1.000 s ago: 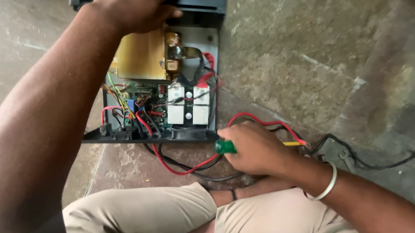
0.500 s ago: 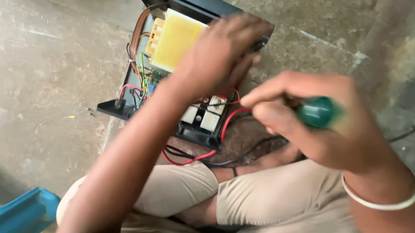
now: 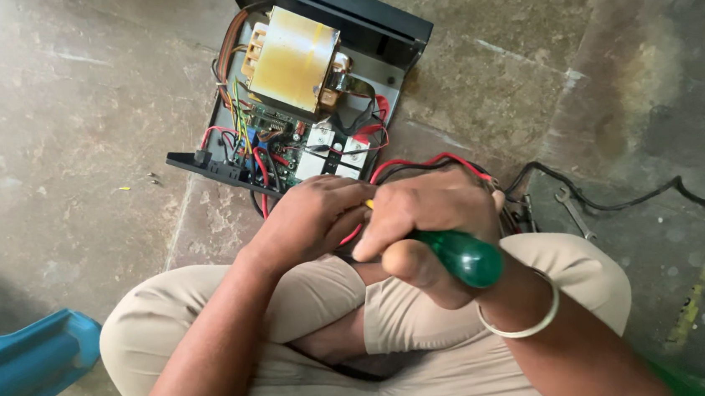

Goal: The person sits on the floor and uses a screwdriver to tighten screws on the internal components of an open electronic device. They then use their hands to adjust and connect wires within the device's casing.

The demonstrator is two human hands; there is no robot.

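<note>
My right hand (image 3: 434,217) is clenched around the green-handled screwdriver (image 3: 458,257); my left hand (image 3: 312,218) pinches near its tip, just before the open black metal electronics case (image 3: 406,30) on the floor. The smooth plastic handle looks slippery, so I'd grasp it mid-handle.

On the mottled grey stone floor (image 3: 70,120) are set an opened black electronics case (image 3: 311,92), a small steel spanner (image 3: 573,212) and a black cable (image 3: 621,200)

Even, soft daylight here, no hard shadows. A sheen catches the yellow transformer (image 3: 291,58). Focus is sharp mid-frame, softening toward the bottom corners.
</note>
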